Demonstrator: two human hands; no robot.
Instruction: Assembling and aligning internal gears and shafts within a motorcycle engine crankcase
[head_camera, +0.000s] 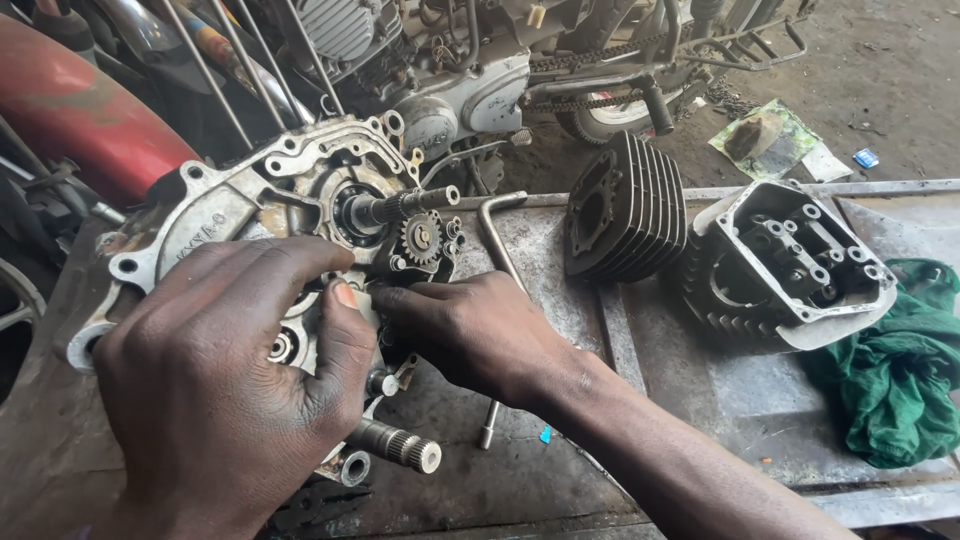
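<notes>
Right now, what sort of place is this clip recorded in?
Most likely a motorcycle repair workshop. Both hands, left hand and right hand, rest on an opened engine crankcase on a grimy metal bench. A finned cylinder and cylinder head lie alongside, and a stripped motorcycle stands behind.

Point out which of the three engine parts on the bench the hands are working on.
The crankcase half at the left, with its small gear; both hands rest on it. The finned cylinder and cylinder head sit untouched.
</notes>
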